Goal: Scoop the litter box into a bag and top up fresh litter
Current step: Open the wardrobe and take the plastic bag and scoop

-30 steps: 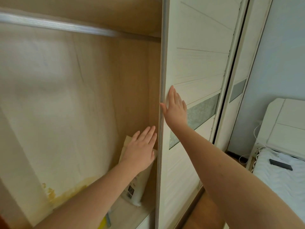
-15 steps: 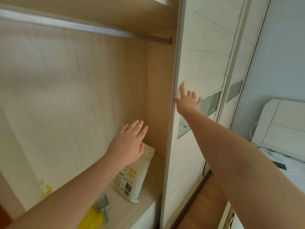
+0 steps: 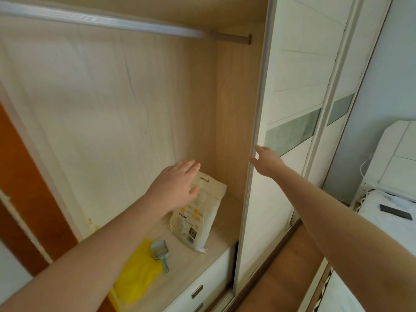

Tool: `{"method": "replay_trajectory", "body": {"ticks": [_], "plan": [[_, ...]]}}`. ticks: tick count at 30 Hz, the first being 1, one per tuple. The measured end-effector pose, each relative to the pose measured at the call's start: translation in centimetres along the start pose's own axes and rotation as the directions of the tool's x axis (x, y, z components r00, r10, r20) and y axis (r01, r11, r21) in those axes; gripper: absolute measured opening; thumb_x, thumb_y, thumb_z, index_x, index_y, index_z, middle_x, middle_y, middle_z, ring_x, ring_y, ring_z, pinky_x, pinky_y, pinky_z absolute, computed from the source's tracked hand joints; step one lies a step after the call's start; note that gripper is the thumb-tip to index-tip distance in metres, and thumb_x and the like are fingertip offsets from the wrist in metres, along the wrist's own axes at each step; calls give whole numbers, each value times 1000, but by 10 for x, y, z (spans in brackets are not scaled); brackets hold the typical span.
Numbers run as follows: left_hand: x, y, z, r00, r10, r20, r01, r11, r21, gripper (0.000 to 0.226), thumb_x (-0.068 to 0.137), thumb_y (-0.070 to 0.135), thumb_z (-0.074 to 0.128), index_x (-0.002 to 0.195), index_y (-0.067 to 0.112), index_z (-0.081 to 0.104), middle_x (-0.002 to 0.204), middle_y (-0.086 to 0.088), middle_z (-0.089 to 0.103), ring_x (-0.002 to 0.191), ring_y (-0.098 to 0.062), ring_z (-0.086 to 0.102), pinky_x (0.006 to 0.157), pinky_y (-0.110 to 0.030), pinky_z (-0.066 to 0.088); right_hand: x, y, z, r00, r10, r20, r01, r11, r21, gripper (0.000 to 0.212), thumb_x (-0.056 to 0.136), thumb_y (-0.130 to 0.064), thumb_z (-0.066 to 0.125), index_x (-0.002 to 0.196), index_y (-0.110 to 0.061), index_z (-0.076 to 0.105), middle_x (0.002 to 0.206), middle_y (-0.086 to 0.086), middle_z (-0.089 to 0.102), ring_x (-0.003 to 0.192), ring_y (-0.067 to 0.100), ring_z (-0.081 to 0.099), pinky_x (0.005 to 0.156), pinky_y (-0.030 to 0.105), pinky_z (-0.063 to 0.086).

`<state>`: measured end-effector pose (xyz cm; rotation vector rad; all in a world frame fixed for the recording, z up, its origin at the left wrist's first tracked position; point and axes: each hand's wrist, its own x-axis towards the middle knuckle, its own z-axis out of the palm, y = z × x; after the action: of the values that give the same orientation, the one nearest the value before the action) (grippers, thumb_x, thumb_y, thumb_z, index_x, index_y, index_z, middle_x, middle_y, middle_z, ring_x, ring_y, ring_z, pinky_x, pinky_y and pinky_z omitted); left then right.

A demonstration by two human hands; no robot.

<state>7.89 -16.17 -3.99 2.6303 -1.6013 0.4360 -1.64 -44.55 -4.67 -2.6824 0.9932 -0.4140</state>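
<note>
Probably heavy, floppy: grab litter bag [image 3: 198,212] by top edge; left hand [image 3: 177,185] flat above bag, right hand [image 3: 266,162] flat right of bag.

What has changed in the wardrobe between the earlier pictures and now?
The sliding door has moved right under the right hand, uncovering the whole litter bag, the grey scoop and the yellow bag. The left hand, open, now reaches over the litter bag. Nothing was taken hold of.
</note>
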Motion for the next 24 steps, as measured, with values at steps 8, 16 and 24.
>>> {"method": "replay_trajectory", "body": {"ticks": [8,16,24], "plan": [[-64,8,33,997,-77,32,82,962,-259,60,101,38,39,155,19,21,157,-1,32,142,-18,33,115,-36,31,-84,-53,62,980,-182,80,185,983,-22,51,99,-47,36,147,-31,33,155,1,31,140,27,31,112,49,30],[-122,10,89,997,-44,70,58,976,-211,57,100,35,41,152,15,29,154,-4,36,140,-21,33,112,-35,32,-152,-95,96,971,-213,106,217,976,-25,49,99,-46,38,146,-32,37,155,-2,32,142,23,29,113,46,28],[-157,-4,108,987,-133,86,140,987,-77,58,98,37,37,151,15,27,155,-9,33,142,-27,29,115,-46,25,-186,-115,139,962,-198,187,215,974,-71,58,95,-56,37,148,-37,27,155,-7,29,142,20,29,112,47,31]]}}
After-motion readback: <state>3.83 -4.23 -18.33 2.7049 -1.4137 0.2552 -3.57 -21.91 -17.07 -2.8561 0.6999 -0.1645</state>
